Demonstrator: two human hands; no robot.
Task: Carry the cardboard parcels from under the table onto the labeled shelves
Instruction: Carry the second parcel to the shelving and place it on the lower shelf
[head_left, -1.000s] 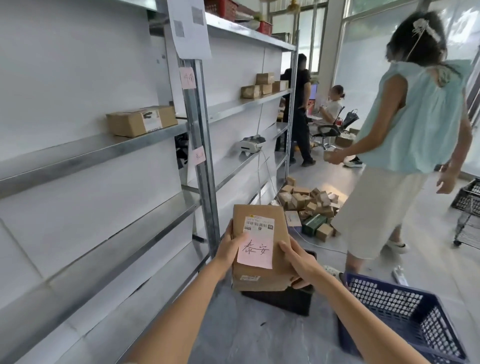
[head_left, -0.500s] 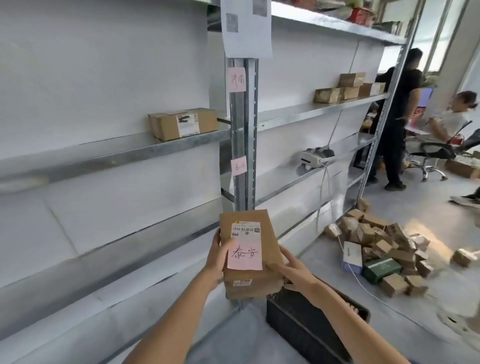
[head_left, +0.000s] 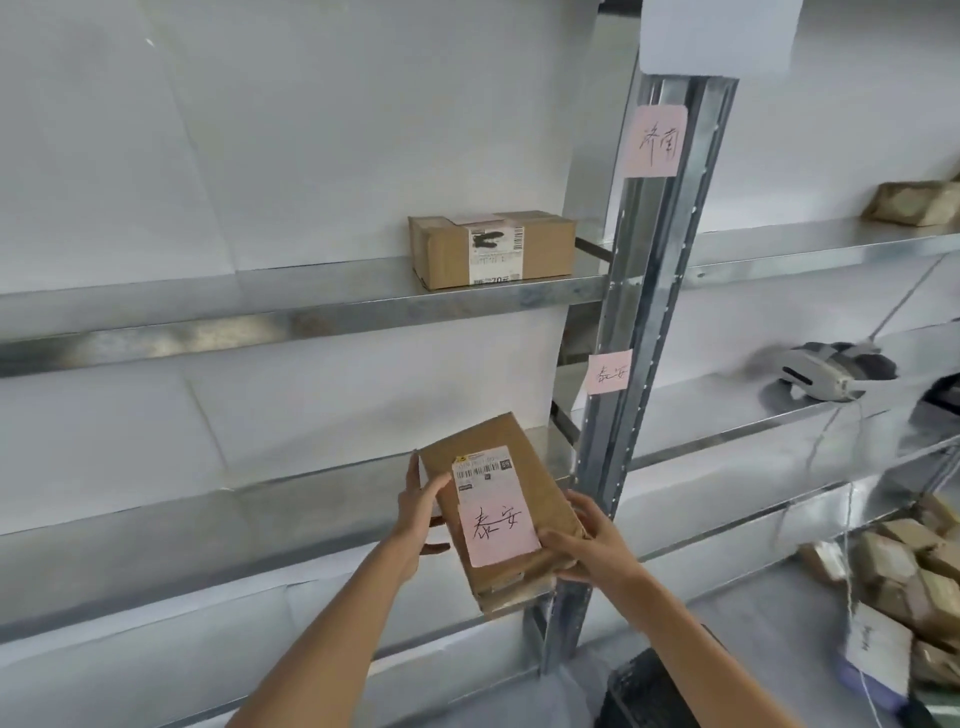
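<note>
I have both bare forearms reaching up and forward from the near bottom edge, converging toward the middle. My left hand (head_left: 415, 512) sits upright with the palm facing right, fingers pointing up and the thumb pressed forward. My right hand (head_left: 587, 540) is lower and nearer, palm turned left, fingers curled and spread, thumb lying across the top. The two hands face each other, apart, clamping from opposite sides.

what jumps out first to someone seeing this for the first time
Centre frame, the left hand and right hand hold a cardboard parcel bearing a pink handwritten note. Matching pink labels mark the metal upright, and another parcel sits on the shelf above.
</note>
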